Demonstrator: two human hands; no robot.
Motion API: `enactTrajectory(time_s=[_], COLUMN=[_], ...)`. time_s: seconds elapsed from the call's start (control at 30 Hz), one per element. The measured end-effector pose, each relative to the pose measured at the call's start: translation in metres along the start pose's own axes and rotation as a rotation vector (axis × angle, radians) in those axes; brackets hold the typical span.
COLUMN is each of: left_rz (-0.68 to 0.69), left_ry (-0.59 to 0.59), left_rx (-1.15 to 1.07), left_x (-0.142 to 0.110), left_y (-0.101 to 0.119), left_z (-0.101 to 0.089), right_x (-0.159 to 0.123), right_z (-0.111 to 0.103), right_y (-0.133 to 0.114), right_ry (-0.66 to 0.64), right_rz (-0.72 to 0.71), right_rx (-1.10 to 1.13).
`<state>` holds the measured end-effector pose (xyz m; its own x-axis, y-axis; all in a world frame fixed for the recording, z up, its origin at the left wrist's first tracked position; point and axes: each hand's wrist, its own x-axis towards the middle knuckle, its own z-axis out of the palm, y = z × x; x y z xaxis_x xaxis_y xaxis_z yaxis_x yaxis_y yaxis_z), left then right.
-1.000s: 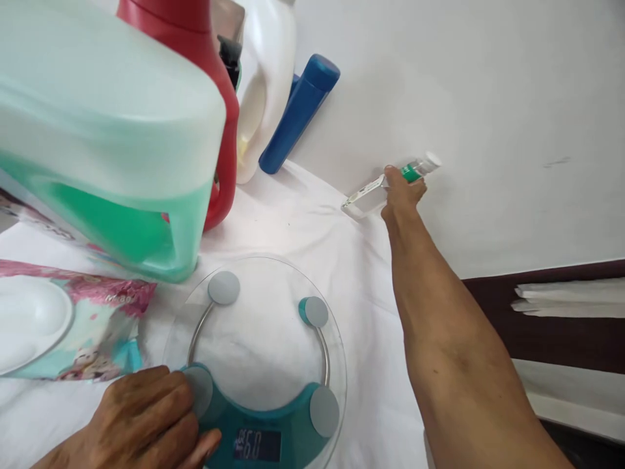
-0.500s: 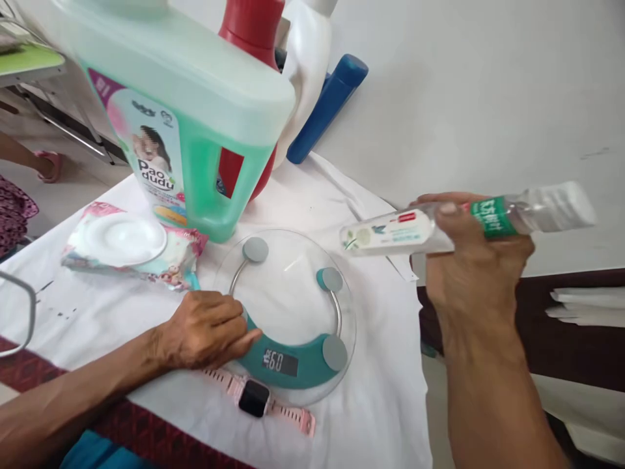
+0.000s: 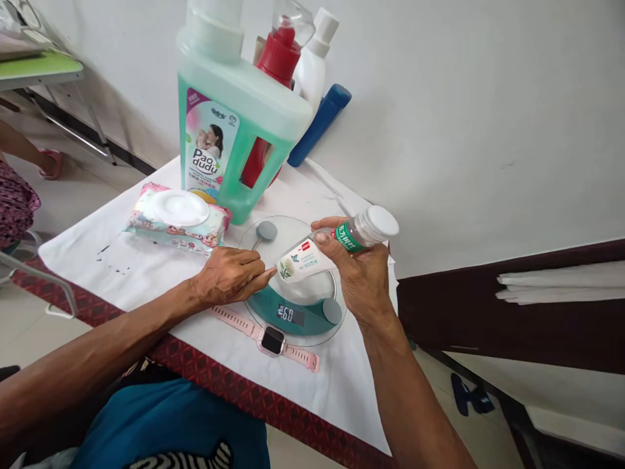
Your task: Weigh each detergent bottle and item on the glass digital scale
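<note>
My right hand (image 3: 364, 277) grips a clear plastic bottle (image 3: 307, 260) with a white cap and a green neck label. The bottle is tilted above a round glass scale (image 3: 273, 312), its base pointing left. On the scale's teal band, a small display (image 3: 291, 315) shows digits. At the scale's left edge rests my left hand (image 3: 234, 277), its fingers curled and one fingertip close to the bottle's base; nothing shows in it. A pink-strapped smartwatch (image 3: 272, 341) lies along the scale's near edge. Behind my left hand is a pack of wet wipes (image 3: 178, 218) with a white lid.
A large green detergent jug (image 3: 244, 117) stands at the back, with a red bottle (image 3: 279, 55), a white bottle (image 3: 312, 68) and a blue bottle (image 3: 319, 124) behind it. White cloth (image 3: 92, 260) covers the table against the wall. A person's leg (image 3: 22, 146) shows at far left.
My right hand has brought the bottle left, from beside the table to over the scale. My left hand stays curled by the scale's edge. The camera view has shifted and shows more of the table.
</note>
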<state>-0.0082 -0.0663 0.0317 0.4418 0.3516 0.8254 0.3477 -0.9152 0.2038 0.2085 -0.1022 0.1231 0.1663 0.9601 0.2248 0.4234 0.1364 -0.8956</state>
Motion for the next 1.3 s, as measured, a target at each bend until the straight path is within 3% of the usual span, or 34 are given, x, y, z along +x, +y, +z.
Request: enactTrajectory(time_s=[0.2, 0.27, 0.4, 0.5, 0.6, 0.7, 1.0, 1.3], left_rz=[0.018, 0.02, 0.007, 0.0, -0.003, -0.002, -0.007, -0.007], left_ry=[0.011, 0.001, -0.046, -0.082, -0.104, -0.121, -0.192, -0.149], left_rx=[0.04, 0.05, 0.054, 0.031, 0.016, 0.012, 0.015, -0.022], left_x=[-0.005, -0.008, -0.011, -0.011, -0.011, -0.01, -0.007, -0.004], left_y=[-0.002, -0.002, -0.001, 0.0, 0.0, 0.0, 0.001, 0.003], left_z=[0.002, 0.003, 0.003, 0.003, 0.004, 0.005, 0.007, 0.006], right_x=[-0.012, -0.021, -0.044, -0.058, -0.065, -0.065, -0.063, -0.063], right_z=[-0.008, -0.015, -0.03, -0.038, -0.041, -0.043, -0.044, -0.046], right_y=[0.017, 0.033, 0.079, 0.116, 0.14, 0.148, 0.145, 0.148], right_ry=[0.102, 0.241, 0.583, 0.714, 0.738, 0.715, 0.66, 0.633], right_rz=[0.003, 0.01, 0.08, 0.164, 0.249, 0.308, 0.299, 0.286], right_rx=[0.19, 0.245, 0.139, 0.071, 0.07, 0.076, -0.056, -0.128])
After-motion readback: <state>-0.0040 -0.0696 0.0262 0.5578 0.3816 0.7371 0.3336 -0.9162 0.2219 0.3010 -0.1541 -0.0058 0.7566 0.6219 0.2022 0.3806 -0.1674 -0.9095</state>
